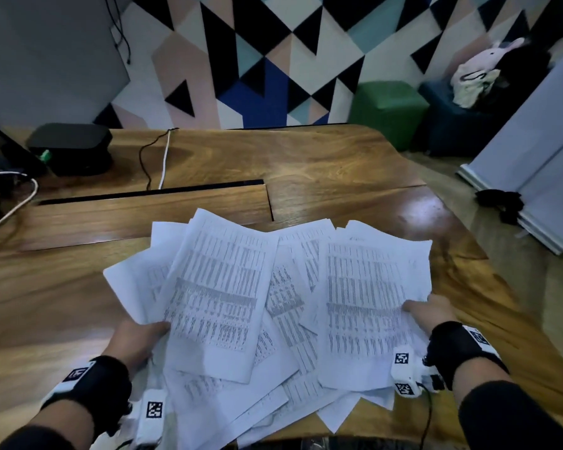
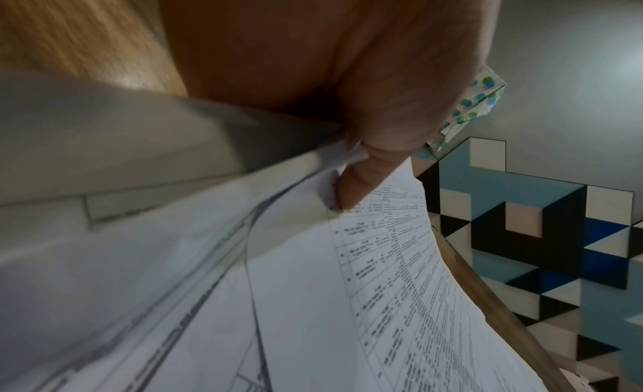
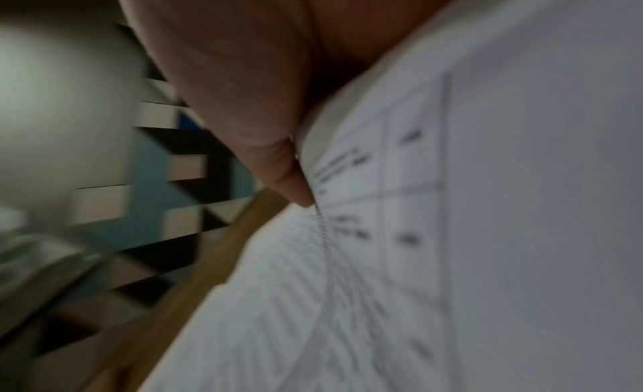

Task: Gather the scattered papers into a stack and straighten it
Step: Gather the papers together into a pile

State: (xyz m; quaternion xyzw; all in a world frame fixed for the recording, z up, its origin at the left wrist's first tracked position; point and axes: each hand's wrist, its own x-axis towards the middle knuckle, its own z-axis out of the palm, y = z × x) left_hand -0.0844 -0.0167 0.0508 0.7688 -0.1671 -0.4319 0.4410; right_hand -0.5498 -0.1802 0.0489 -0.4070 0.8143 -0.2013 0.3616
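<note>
A loose, fanned heap of white printed papers covers the near part of the wooden table. Several sheets overlap at different angles and some hang past the front edge. My left hand grips the heap's left side, thumb on top of the papers, fingers hidden beneath. My right hand grips the right side, thumb lying on the top sheet. The right wrist view is blurred; there the thumb presses against the papers. The sheets between both hands are lifted slightly.
A black box and cables sit at the table's far left, beside a cable slot. A green cube seat and a dark seat with a plush toy stand beyond the table. A white panel leans at right.
</note>
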